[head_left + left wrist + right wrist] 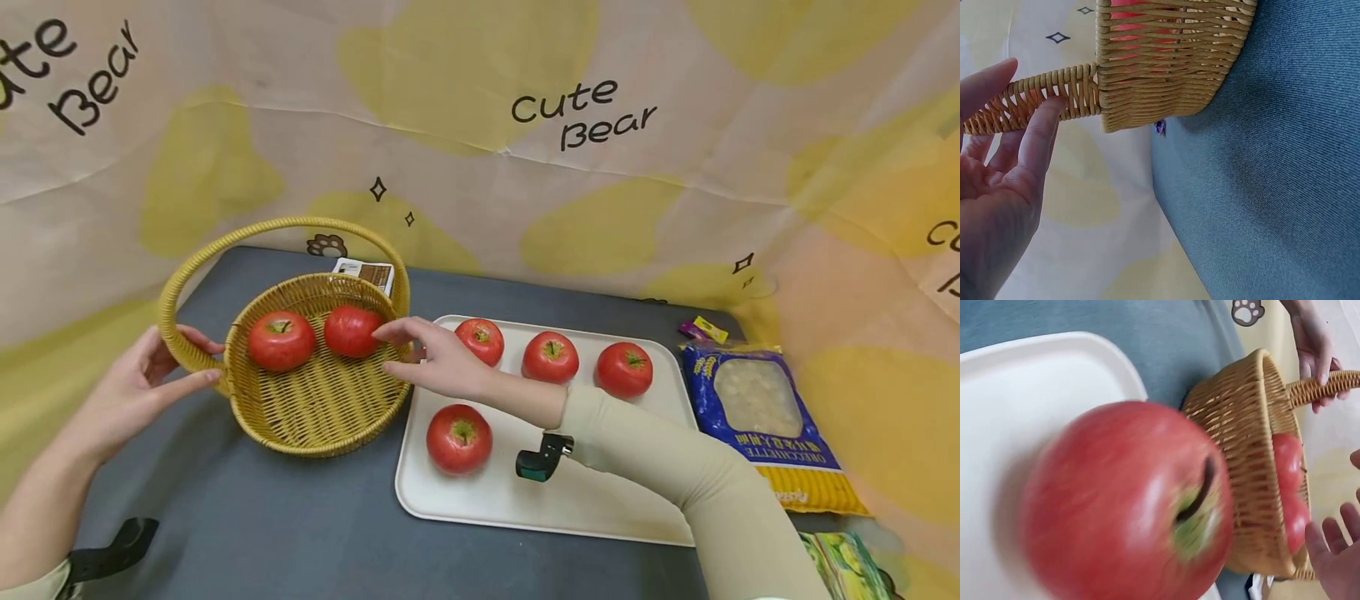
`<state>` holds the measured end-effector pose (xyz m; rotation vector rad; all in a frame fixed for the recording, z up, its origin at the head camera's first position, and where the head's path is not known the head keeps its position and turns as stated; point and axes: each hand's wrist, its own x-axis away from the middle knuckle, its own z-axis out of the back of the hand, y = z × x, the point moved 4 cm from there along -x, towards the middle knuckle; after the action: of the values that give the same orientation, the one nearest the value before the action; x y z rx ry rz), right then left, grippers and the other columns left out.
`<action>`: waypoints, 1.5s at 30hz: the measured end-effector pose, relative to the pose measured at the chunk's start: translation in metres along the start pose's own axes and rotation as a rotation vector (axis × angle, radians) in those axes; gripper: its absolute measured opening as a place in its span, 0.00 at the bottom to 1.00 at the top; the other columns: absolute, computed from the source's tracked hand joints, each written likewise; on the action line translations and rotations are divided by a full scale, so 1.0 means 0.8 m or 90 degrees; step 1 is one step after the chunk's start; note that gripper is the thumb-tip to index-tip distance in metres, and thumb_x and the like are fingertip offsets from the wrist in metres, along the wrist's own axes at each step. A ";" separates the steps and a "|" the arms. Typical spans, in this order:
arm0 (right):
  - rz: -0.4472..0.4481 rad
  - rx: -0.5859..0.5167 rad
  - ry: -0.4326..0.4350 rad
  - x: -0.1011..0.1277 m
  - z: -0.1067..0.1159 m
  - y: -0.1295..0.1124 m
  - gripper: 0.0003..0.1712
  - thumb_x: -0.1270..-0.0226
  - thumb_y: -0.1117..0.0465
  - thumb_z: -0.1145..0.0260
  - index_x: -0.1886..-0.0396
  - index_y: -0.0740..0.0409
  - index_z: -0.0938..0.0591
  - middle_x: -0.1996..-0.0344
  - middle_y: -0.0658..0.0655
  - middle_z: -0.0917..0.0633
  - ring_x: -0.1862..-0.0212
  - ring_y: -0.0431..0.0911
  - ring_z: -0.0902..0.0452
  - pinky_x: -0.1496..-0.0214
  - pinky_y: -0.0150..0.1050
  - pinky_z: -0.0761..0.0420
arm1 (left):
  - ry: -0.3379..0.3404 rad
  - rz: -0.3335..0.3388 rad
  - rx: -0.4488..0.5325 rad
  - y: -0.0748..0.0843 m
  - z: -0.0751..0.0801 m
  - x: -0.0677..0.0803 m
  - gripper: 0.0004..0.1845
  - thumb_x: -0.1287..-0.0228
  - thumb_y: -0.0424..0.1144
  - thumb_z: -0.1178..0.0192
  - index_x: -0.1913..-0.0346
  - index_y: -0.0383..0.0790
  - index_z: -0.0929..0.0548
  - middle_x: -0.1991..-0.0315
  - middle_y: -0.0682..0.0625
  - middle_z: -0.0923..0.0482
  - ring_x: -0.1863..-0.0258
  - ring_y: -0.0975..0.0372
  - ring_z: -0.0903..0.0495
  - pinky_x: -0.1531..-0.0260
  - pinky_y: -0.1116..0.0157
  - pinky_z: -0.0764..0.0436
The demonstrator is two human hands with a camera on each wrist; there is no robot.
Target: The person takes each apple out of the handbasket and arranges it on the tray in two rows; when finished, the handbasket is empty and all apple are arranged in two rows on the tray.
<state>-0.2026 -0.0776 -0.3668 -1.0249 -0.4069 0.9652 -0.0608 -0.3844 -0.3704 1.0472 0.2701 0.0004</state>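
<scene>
The left hand (pixel 142 379) grips the basket (pixel 322 408) by the left base of its handle (pixel 300 222), thumb nearer, fingers beyond. The right arm (pixel 645 442) crosses the tray (pixel 585 500) beside the basket; the right hand (pixel 442 358), fingers loosely spread, grasps nothing at the basket's right rim, near one of two apples (pixel 351 332) inside.

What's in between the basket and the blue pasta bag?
In the head view, a white tray with four red apples showing; the person's right arm crosses above it.
</scene>
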 end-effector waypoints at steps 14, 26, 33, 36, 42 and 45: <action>-0.115 0.190 0.008 -0.081 -0.037 0.000 0.40 0.41 0.56 0.30 0.30 0.58 0.35 0.35 0.58 0.30 0.38 0.47 0.31 0.40 0.37 0.28 | -0.005 -0.007 0.007 0.004 -0.007 -0.003 0.21 0.41 0.21 0.37 0.46 0.30 0.31 0.55 0.47 0.21 0.54 0.68 0.21 0.58 0.80 0.26; -0.058 0.209 -0.065 -0.078 -0.037 0.005 0.29 0.38 0.58 0.32 0.37 0.57 0.26 0.45 0.53 0.20 0.43 0.42 0.26 0.44 0.25 0.31 | -0.006 -0.021 0.009 0.005 -0.008 -0.003 0.21 0.40 0.20 0.37 0.47 0.30 0.31 0.55 0.44 0.22 0.53 0.66 0.21 0.57 0.79 0.26; -0.058 0.226 -0.131 -0.096 -0.037 0.011 0.32 0.38 0.59 0.33 0.34 0.57 0.28 0.38 0.54 0.25 0.36 0.43 0.33 0.39 0.29 0.33 | -0.004 -0.015 0.002 0.004 -0.005 -0.001 0.21 0.40 0.22 0.37 0.46 0.31 0.31 0.54 0.44 0.22 0.53 0.67 0.21 0.56 0.80 0.26; -0.076 0.222 -0.190 -0.102 -0.038 0.016 0.34 0.38 0.59 0.35 0.31 0.56 0.31 0.35 0.55 0.28 0.35 0.43 0.35 0.39 0.31 0.33 | -0.002 -0.017 0.000 0.004 -0.005 -0.001 0.20 0.40 0.21 0.37 0.47 0.31 0.31 0.55 0.44 0.22 0.53 0.67 0.21 0.56 0.80 0.27; -0.090 0.162 -0.287 -0.105 -0.041 0.021 0.30 0.37 0.62 0.36 0.34 0.54 0.28 0.39 0.52 0.26 0.40 0.41 0.31 0.44 0.27 0.31 | 0.000 -0.015 0.000 0.003 -0.003 0.000 0.20 0.40 0.22 0.37 0.47 0.31 0.31 0.55 0.45 0.22 0.53 0.67 0.21 0.56 0.80 0.26; -0.104 0.113 -0.346 -0.101 -0.044 0.019 0.28 0.37 0.64 0.37 0.35 0.55 0.27 0.42 0.50 0.25 0.43 0.40 0.29 0.46 0.26 0.29 | 0.002 -0.006 0.006 0.002 -0.001 0.001 0.20 0.39 0.22 0.37 0.46 0.31 0.31 0.54 0.45 0.22 0.53 0.67 0.21 0.56 0.79 0.27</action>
<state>-0.2296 -0.1604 -0.3860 -0.5472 -0.8254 1.1049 -0.0601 -0.3824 -0.3696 1.0552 0.2772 -0.0076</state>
